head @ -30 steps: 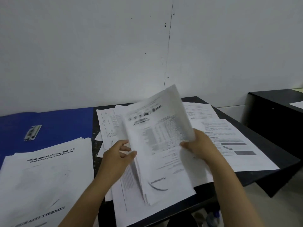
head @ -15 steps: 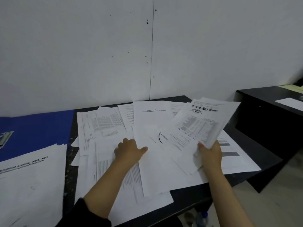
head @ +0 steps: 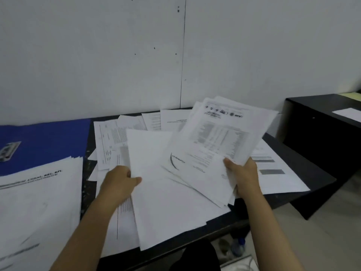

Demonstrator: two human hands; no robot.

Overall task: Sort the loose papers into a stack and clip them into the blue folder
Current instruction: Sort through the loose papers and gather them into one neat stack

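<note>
Right hand [head: 243, 174] pinched a fanned sheaf [head: 220, 145]; left hand [head: 119, 180] gripped a blank sheet [head: 156, 173]. Loosely fanned pages could slip and scatter across the desk [head: 304, 165].

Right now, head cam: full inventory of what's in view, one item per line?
blue folder: one, blue, open flat at left rear of the desk
metal clip: one, silver, on the folder's left part
paper stack: one, white, front left, partly on the folder
loose papers: several, white with print, spread over the desk middle and right
desk: one, black, against the wall
side table: one, black, right rear, a white sheet on it
bottle: one, clear with blue cap, on the floor
left hand: pinching a blank white sheet
right hand: holding a fanned bundle of printed sheets
</note>
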